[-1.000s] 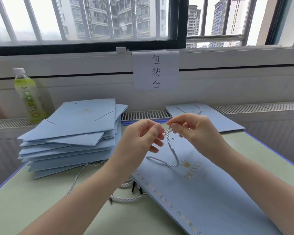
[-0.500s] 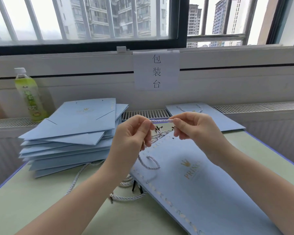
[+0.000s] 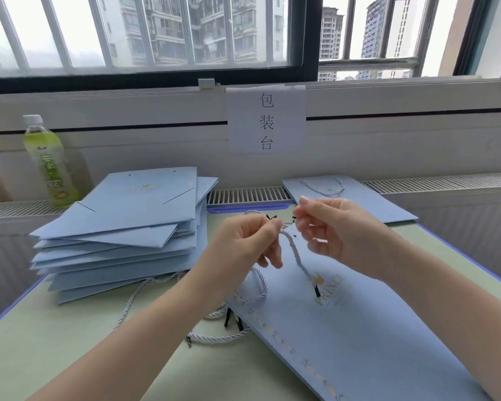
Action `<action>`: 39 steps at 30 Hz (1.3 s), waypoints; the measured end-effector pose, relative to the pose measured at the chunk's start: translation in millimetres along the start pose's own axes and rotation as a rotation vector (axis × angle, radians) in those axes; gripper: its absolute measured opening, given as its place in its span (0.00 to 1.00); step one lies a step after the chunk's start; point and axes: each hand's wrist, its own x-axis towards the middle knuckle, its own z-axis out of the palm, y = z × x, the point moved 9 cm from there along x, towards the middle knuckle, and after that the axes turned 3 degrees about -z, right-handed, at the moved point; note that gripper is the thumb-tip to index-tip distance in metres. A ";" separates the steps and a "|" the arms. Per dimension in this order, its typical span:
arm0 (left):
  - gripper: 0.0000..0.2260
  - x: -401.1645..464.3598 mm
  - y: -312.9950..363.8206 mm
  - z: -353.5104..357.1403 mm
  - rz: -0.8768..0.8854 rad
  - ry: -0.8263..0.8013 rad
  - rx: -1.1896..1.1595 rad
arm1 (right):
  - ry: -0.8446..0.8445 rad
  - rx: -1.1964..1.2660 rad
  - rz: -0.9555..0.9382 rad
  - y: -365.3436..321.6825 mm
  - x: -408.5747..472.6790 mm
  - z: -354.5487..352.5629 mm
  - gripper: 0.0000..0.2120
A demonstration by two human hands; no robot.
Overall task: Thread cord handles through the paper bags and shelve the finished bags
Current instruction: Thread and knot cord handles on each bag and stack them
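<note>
A flat light-blue paper bag (image 3: 359, 328) with a gold crown logo lies on the table before me. Above its top edge my left hand (image 3: 243, 244) pinches a white twisted cord (image 3: 297, 254). My right hand (image 3: 330, 227) pinches the same cord close by, near a black tip. One cord end hangs down onto the bag and ends in a black tip at the logo. A loop of cord curls below my left hand. More loose cords (image 3: 214, 337) lie on the table at the bag's left edge.
A stack of several flat blue bags (image 3: 128, 227) sits at the left. One bag with a cord handle (image 3: 344, 198) lies at the back right on the sill. A green drink bottle (image 3: 51, 163) stands far left. A paper sign (image 3: 266, 120) hangs on the wall.
The cord was stretched level between both hands half a second ago. Now one end hangs free down onto the bag, and both hands have dropped slightly.
</note>
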 end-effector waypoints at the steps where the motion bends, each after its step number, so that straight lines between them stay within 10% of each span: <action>1: 0.13 1.2 -4.1 -2.7 -0.022 0.033 0.026 | -0.047 -0.058 0.042 5.1 -1.9 7.6 0.11; 8: 0.06 0.1 -4.5 -8.3 0.069 0.124 0.144 | -0.247 -0.173 0.104 16.4 -11.6 38.6 0.16; 16: 0.06 1.6 -8.6 0.5 0.227 0.069 0.448 | 0.005 -0.063 -0.061 2.7 -0.9 8.4 0.05; 28: 0.07 5.5 -37.6 -22.7 -0.147 0.156 0.623 | 0.194 -0.432 -0.250 -11.0 2.1 -7.6 0.10; 39: 0.09 9.1 -34.9 -35.4 -0.364 0.049 0.713 | 0.011 -0.767 -0.432 -4.6 -1.9 28.2 0.07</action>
